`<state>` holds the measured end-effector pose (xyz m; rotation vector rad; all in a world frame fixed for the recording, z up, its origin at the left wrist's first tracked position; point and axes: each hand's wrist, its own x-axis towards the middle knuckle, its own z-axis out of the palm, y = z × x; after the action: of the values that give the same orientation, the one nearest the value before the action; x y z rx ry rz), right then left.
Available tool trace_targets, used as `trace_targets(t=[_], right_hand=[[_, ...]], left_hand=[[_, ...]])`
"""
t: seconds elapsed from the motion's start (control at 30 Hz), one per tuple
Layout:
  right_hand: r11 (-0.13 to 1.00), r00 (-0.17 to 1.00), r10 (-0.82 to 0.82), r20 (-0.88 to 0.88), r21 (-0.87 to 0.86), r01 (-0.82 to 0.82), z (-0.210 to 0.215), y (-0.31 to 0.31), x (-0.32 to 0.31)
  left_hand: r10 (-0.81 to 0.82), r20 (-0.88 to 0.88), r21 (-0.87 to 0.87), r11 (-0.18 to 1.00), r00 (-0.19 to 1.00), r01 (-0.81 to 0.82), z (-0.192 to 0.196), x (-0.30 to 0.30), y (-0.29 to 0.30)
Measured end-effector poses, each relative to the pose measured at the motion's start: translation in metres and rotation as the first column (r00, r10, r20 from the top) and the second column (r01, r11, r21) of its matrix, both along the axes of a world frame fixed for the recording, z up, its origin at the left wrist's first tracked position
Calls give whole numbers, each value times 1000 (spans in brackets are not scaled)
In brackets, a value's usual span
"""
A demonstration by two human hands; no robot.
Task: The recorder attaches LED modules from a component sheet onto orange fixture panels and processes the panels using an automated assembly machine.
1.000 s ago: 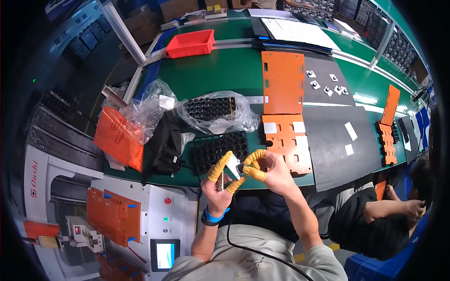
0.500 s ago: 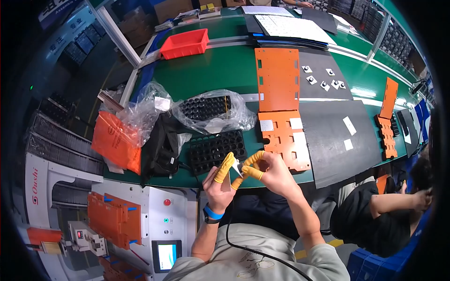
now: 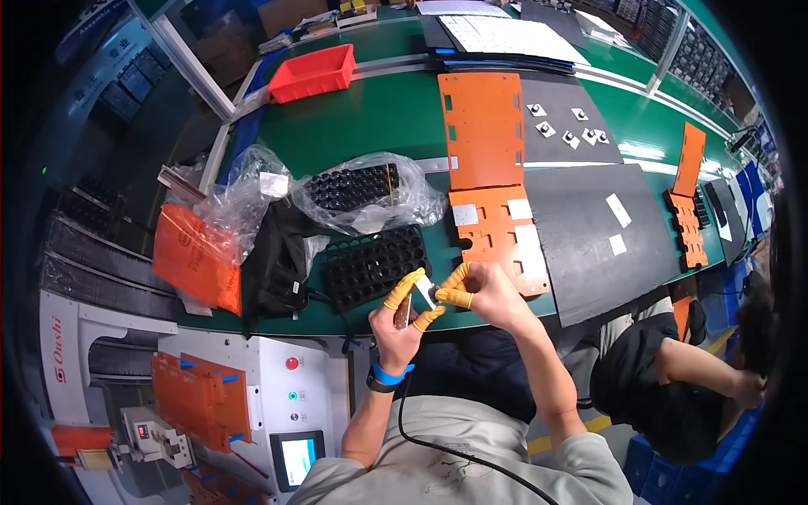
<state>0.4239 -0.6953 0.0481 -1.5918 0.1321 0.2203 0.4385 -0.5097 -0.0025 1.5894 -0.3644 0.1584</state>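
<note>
In front of my body, my left hand (image 3: 397, 324) holds a small white plate (image 3: 425, 288) by its edges between yellow-covered fingertips. A thin flat strip (image 3: 404, 311) also sits in that hand; its kind is unclear. From the other side my right hand (image 3: 488, 295) pinches with yellow-covered thumb and fingers at a small dark round part on the plate's face, mostly hidden by the fingers. Just beyond my left hand lies a black tray with round pockets (image 3: 376, 263). Right of it stands an opened orange hinged panel (image 3: 486, 135) with white pads on its lower half.
Several white squares with black round parts (image 3: 545, 129) lie on a dark mat (image 3: 589, 244). A bagged black tray (image 3: 349, 187), an orange bag (image 3: 194, 257) and a red bin (image 3: 313, 72) are on the green bench. A white machine (image 3: 278, 370) stands at lower left; another person (image 3: 665, 379) works at right.
The white plate has turned so its face shows more toward my right hand, and my right fingers have closed in at the dark part. The whole view has shifted slightly.
</note>
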Motion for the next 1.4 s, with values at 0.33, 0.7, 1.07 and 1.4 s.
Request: trace_targets(t=[0.33, 0.7, 1.07, 1.4], right_hand=[[935, 839, -44, 542, -274, 226, -21, 10, -8], [829, 673, -226, 704, -223, 512, -53, 2, -27], [836, 778, -153, 609, -341, 431, -50, -20, -33], [805, 770, -366, 523, -238, 544, -65, -29, -53]], left_hand=[[-436, -481, -638, 769, 761, 38, -13, -4, -20], [-531, -543, -454, 837, 650, 305, -42, -6, -23], [-243, -204, 7, 968, 949, 249, -15, 12, -51], [117, -64, 721, 692, 991, -35, -11, 73, -91]])
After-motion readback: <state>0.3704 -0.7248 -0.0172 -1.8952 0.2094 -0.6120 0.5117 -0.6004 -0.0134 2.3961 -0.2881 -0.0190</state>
